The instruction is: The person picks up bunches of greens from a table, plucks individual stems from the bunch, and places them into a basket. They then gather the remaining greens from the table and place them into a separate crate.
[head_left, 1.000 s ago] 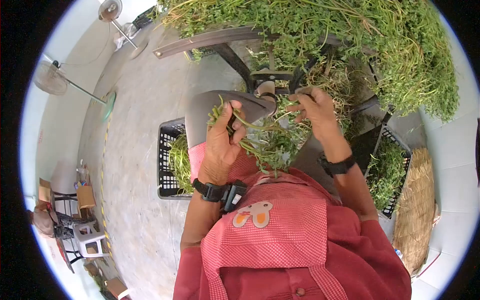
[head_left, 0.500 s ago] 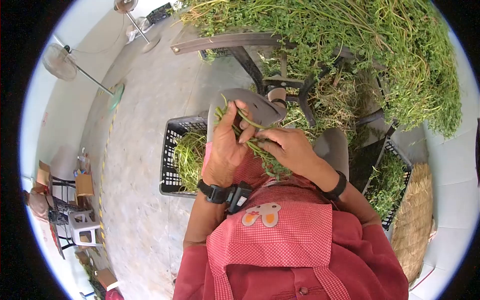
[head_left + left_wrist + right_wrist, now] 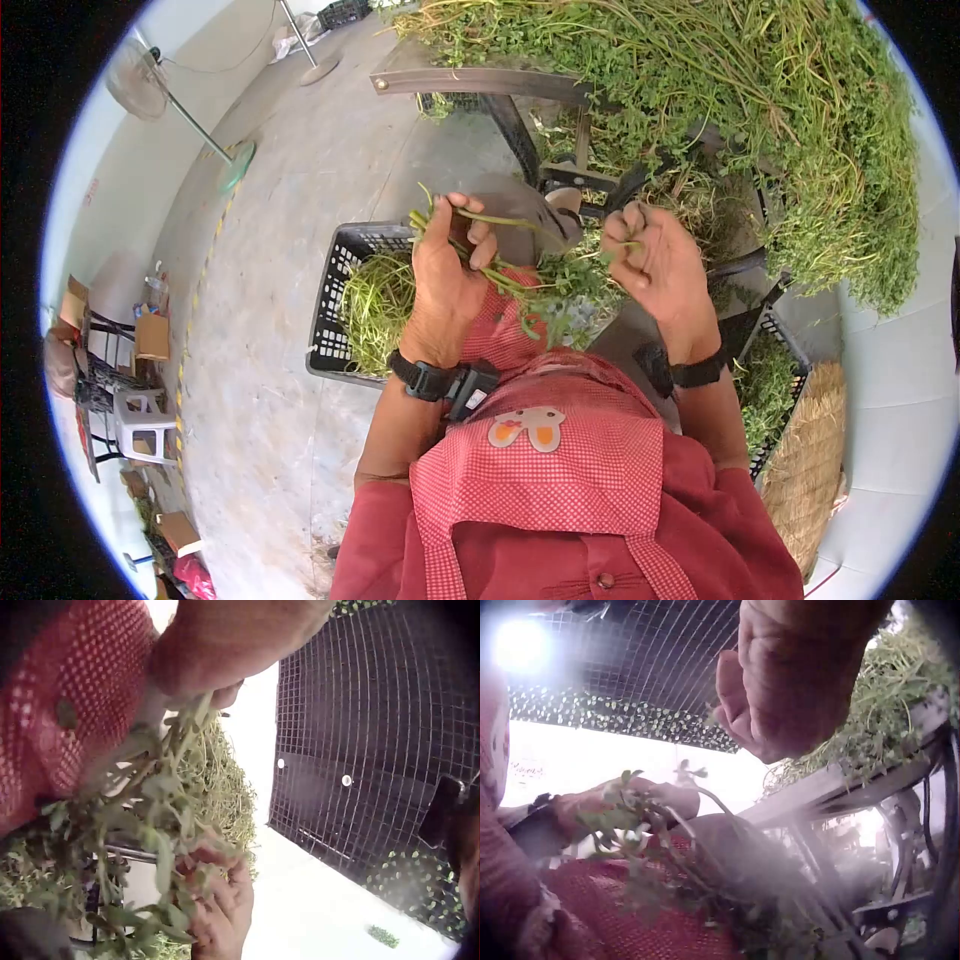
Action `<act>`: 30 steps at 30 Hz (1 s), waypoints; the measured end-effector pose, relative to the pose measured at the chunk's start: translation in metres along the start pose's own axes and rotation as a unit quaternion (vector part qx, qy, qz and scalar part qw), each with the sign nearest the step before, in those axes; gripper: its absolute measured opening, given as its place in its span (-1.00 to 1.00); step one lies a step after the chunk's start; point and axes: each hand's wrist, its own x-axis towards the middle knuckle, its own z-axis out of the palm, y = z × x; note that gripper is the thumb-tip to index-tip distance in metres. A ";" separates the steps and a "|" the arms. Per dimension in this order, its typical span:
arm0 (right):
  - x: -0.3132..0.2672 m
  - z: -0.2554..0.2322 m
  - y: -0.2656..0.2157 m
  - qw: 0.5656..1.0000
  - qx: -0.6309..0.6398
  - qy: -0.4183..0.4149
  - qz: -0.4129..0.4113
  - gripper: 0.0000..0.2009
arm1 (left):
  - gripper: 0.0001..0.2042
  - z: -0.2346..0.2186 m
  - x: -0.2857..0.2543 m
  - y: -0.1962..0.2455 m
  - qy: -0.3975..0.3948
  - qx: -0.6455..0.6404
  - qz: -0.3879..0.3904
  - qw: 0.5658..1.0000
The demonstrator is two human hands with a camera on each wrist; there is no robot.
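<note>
My left hand (image 3: 445, 275) grips a small bunch of green leafy stems (image 3: 510, 285) above the lap, cut ends up at the thumb and leaves hanging toward the right. One longer stem sticks out sideways from its fingers. My right hand (image 3: 660, 265) is raised a little to the right, apart from the bunch, with curled fingers pinching a small green plant piece (image 3: 633, 246). In the left wrist view the bunch's leaves (image 3: 161, 825) partly cover the right hand (image 3: 225, 900). The right wrist view shows the right hand (image 3: 795, 690) curled above the leaves.
A large heap of greens (image 3: 680, 60) covers the table ahead. A black crate (image 3: 322, 340) with pale stems stands at the left; another crate (image 3: 800, 375) with greens is at the right, beside a straw mat (image 3: 812, 450). Loose plants lie under the table.
My right hand came left to the bunch half a second ago, then moved back to the right, away from it. The left hand keeps its hold on the stems.
</note>
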 end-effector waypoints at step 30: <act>0.003 0.018 0.027 0.744 -0.636 -0.077 -0.192 -0.82 | -0.67 0.017 -0.011 -0.006 0.084 0.245 0.041 0.965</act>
